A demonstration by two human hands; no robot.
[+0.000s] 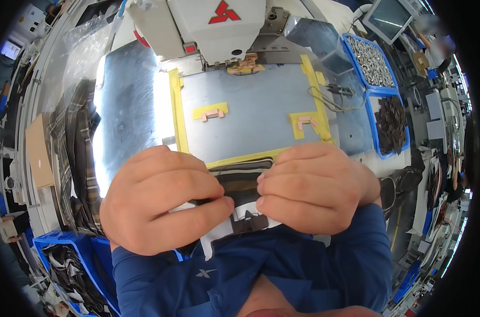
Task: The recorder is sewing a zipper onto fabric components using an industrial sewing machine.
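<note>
Close under the camera, my left hand (163, 198) and my right hand (314, 187) pinch a striped brown and black fabric piece (240, 182) between thumbs and fingers. A white layer and a small dark tab (249, 223) hang below the fingers. The fabric's upper edge lies at the near edge of a grey metal plate (250, 113) framed in yellow tape (177, 111). Two pink guides in yellow tape (212, 112) sit on the plate. A white sewing machine head (219, 29) stands behind it.
Striped fabric pieces (76, 158) are stacked at the left, with more in a blue bin (65, 264) below. At right, one blue tray (372, 61) holds several metal rings and another (390, 127) holds dark pieces. A monitor (390, 18) stands far right.
</note>
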